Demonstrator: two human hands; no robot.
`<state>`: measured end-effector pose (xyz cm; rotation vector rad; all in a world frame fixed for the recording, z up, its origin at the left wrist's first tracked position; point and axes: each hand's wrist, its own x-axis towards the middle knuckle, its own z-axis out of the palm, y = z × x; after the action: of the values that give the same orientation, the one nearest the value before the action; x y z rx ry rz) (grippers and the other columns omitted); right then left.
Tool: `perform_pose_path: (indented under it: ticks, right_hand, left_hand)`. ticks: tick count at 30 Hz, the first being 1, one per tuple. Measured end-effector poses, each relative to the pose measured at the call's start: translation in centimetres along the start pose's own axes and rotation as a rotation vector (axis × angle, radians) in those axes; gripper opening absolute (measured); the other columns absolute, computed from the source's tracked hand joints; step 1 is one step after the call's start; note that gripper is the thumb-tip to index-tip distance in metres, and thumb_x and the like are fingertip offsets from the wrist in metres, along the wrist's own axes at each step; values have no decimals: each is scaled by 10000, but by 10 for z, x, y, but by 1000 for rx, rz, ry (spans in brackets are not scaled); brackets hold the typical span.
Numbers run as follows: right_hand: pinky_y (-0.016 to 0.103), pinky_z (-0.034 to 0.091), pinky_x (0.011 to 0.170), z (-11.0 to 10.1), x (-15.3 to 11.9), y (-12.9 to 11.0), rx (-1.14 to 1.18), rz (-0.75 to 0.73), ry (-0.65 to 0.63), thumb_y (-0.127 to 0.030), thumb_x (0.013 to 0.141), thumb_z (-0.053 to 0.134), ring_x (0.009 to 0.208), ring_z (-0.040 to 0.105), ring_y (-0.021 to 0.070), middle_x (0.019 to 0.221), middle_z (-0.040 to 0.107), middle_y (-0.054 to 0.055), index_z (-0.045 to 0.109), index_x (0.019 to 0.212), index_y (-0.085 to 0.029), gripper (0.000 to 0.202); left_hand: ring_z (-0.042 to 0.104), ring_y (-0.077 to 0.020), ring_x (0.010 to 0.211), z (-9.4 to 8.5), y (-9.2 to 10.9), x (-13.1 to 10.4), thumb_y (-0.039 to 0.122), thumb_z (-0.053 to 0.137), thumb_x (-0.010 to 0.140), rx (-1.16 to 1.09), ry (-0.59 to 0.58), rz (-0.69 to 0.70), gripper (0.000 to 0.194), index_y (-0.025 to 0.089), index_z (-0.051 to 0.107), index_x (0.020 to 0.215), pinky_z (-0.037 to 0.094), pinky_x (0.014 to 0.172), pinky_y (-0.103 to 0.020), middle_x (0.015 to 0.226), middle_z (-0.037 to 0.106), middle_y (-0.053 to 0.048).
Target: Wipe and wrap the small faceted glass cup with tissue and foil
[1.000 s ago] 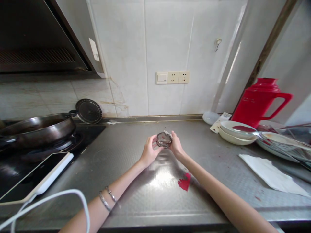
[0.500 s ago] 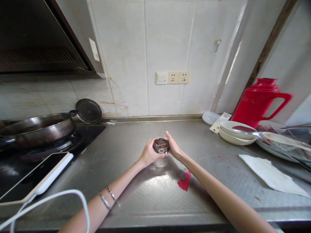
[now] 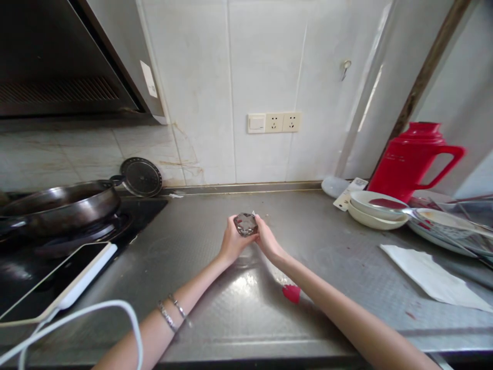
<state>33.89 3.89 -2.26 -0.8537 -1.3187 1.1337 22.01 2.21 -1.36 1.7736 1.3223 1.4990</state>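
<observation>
Over the steel counter point(image 3: 215, 318), at the middle of the view, both hands hold a small round glass point(image 3: 245, 224), dark and shiny with a faceted look. My left hand point(image 3: 233, 242) curls around its left and near side. Against its right side presses my right hand point(image 3: 267, 240), and the hands meet at the near edge. Fingers hide the glass's sides, and I cannot tell whether it rests on the counter. A red patch point(image 3: 291, 293) shows near my right forearm; whether it is a scrap or a reflection is unclear.
A frying pan point(image 3: 77, 208) sits on the black stove at left, near a phone point(image 3: 57, 280) with a white cable point(image 3: 115, 304). At right are a red thermos point(image 3: 410, 164), stacked bowls point(image 3: 377, 218), a patterned dish point(image 3: 442, 226) and a white paper sheet point(image 3: 427, 275).
Both hands and the glass have shifted slightly left and away from me. The glass has turned, showing a lighter, faceted face. Less of the red patch shows.
</observation>
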Motion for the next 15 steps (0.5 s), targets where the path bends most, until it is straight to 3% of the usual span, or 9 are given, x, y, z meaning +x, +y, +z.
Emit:
perform_pose_path:
  ticks: [4, 7, 11, 15]
  right_hand:
    - [338, 472, 889, 3, -4, -1, 23, -10, 119, -632, 855, 406, 1051, 605, 242, 1009, 713, 57, 667, 1066, -196, 550]
    - [327, 493, 830, -8, 3, -5, 15, 37, 181, -633, 843, 410, 972, 635, 243, 944, 725, 61, 684, 1008, -178, 556]
    - [324, 511, 701, -32, 18, -13, 41, 137, 196, -681, 817, 398, 791, 666, 246, 770, 726, 77, 705, 906, -141, 627]
    - [306, 499, 632, -43, 23, -17, 27, 226, 186, -693, 788, 438, 680, 659, 232, 617, 689, 61, 704, 792, -136, 617]
  left_hand:
    - [624, -284, 1045, 3, -3, 0, 343, 861, 530, -79, -40, -25, 855, 167, 393, 1223, 491, 911, -448, 1145, 615, -144]
    - [563, -309, 1160, 7, -6, -3, 339, 853, 556, -149, -149, -17, 984, 159, 313, 1358, 422, 1018, -494, 1283, 543, -184]
    - [538, -301, 1199, 10, -9, -6, 310, 747, 708, -219, -281, 103, 834, 164, 320, 1409, 429, 1031, -480, 1350, 487, -182]
    - [591, -274, 1082, 9, -5, -3, 301, 808, 630, -168, -239, 125, 788, 167, 459, 1324, 507, 941, -444, 1193, 539, -138]
